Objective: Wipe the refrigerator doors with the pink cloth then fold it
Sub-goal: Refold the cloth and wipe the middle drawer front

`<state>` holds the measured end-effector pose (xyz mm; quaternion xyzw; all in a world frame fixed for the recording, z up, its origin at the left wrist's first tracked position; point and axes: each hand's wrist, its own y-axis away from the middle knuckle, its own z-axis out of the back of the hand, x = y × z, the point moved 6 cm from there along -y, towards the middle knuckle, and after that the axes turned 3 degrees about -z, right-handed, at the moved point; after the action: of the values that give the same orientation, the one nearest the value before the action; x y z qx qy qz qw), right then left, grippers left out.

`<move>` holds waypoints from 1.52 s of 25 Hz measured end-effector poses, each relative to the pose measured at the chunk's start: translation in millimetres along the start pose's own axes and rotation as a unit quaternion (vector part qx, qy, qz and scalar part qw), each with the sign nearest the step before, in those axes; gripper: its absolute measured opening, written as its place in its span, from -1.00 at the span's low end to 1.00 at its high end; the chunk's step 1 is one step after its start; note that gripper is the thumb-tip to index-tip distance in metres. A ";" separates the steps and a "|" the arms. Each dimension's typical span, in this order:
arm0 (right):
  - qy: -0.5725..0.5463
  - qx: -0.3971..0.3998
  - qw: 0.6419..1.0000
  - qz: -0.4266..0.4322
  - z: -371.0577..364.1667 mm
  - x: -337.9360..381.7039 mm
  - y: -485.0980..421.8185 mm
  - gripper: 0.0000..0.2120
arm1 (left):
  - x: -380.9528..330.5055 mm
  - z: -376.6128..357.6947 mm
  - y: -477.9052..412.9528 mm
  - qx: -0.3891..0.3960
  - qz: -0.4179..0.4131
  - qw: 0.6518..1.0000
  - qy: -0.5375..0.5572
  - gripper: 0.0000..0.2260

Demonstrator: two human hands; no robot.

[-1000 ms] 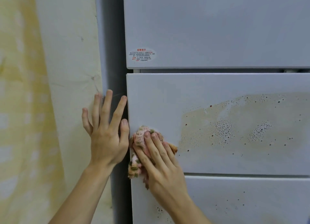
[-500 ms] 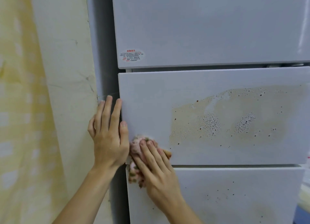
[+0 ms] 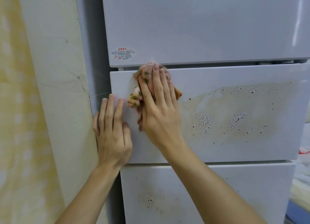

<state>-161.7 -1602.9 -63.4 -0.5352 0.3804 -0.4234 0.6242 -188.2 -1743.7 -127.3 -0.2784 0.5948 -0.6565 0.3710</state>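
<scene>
A white refrigerator fills the view with three stacked doors: the upper door (image 3: 201, 26), the middle door (image 3: 234, 150) and the lower door (image 3: 218, 190). My right hand (image 3: 159, 109) presses the bunched pink cloth (image 3: 134, 98) flat against the top left corner of the middle door, fingers straight and reaching the gap under the upper door. Beside it, my left hand (image 3: 112, 131) rests with straight fingers on the left edge of that same door. A brownish stain with dark specks (image 3: 234, 113) spreads over the right half of the middle door.
A cream wall (image 3: 55, 89) stands close to the refrigerator's left side. A yellow curtain (image 3: 15, 123) hangs at the far left. A warning sticker (image 3: 123, 53) sits low on the upper door. Another speckled stain (image 3: 154, 200) marks the lower door.
My right hand has slid the cloth up from the middle door's lower left corner to its top left corner. My left hand has stayed on the door's left edge.
</scene>
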 end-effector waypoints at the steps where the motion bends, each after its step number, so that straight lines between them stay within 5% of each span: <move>1: -0.001 0.010 1.000 0.004 -2.2 1.2 18.5 -0.46 | -1.6 -0.4 -1.3 -0.001 -0.008 1.000 0.023 -0.39; 8: 0.037 0.127 0.987 0.093 -6.8 -18.2 154.2 -0.40 | -9.4 -5.6 -1.6 0.009 -0.019 0.998 0.053 -0.44; 18: 0.033 -0.016 0.999 -0.035 23.3 -36.0 -22.3 -0.39 | -31.0 -6.3 -18.1 -0.009 -0.052 0.998 0.037 -0.34; 22: 0.002 0.005 1.000 -0.026 18.4 -35.1 53.0 -0.23 | -34.7 -13.0 -17.7 0.001 -0.061 0.998 0.026 -0.34; 28: 0.050 0.081 0.995 -0.032 11.5 -46.2 145.3 -0.31 | -45.6 -18.0 -14.6 -0.017 -0.038 0.999 0.018 -0.36; 38: 0.067 -0.039 0.992 -0.095 45.9 -79.8 -5.5 -0.48 | -69.2 -27.6 -17.1 -0.011 -0.072 0.997 0.026 -0.40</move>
<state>-147.8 -1512.7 -49.8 -0.5628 0.3854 -0.5006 0.5330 -173.7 -1671.0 -108.9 -0.3071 0.5904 -0.6817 0.3040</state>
